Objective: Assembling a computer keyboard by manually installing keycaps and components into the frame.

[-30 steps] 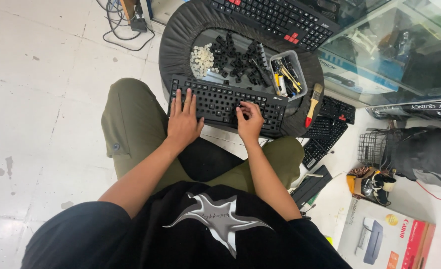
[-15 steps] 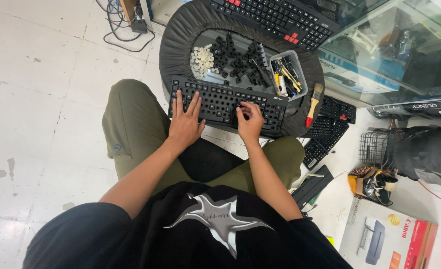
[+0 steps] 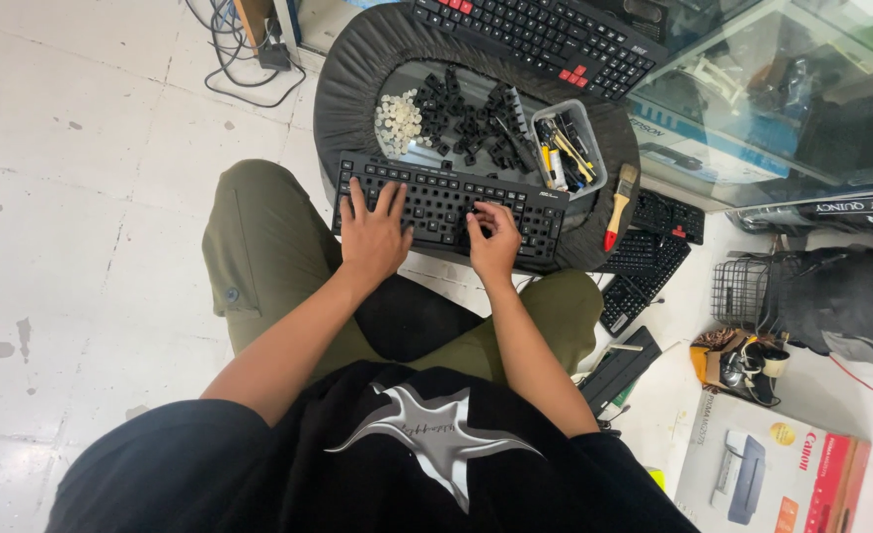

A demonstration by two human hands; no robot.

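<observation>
Keyboard [image 3: 451, 202], black, found lying across near edge of round black-covered stool [image 3: 342, 84], directly beneath both hands and just ahead of knees. Left hand [image 3: 372, 235] noted flat on left half of keys with fingers spread; right hand [image 3: 495, 240] noted on right-centre keys with fingers curled down, whether pinching a key could not be told. Loose black keycaps [image 3: 471, 123], white rubber domes [image 3: 399, 120] and clear tool tray [image 3: 568, 150] recorded just beyond keyboard, apart from hands; red-handled brush [image 3: 618, 205] at right edge.
</observation>
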